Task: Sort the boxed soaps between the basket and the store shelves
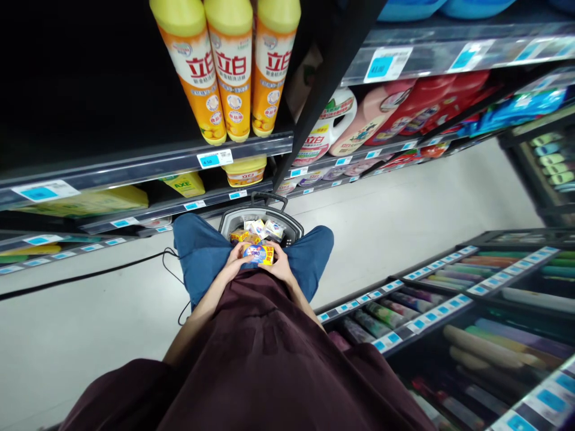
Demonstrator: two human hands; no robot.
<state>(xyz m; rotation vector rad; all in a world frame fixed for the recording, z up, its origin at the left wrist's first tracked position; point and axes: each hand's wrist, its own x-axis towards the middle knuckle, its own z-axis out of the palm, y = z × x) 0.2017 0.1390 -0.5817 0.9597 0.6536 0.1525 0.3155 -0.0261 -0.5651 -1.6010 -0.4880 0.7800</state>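
Note:
Between my two hands, just in front of my lap, is a blue and yellow OMO soap pack [259,254]. My left hand [236,261] grips its left end and my right hand [281,263] its right end, fingers closed on both sides. Right beyond the pack stands a grey shopping basket [294,225] between my knees. Inside it lie several small packs: white soap packs [272,230] toward the back and right, and yellow-orange packs [239,235] at the left. The near part of the basket is hidden behind my hands and the held pack.
Yellow-capped detergent bottles [233,72] stand on the shelf ahead, above the basket. Large laundry bottles [327,126] fill the shelves to the right. Low shelving [395,293] with packaged goods runs along my right side. A black cable [90,276] crosses at left above the pale floor [103,323].

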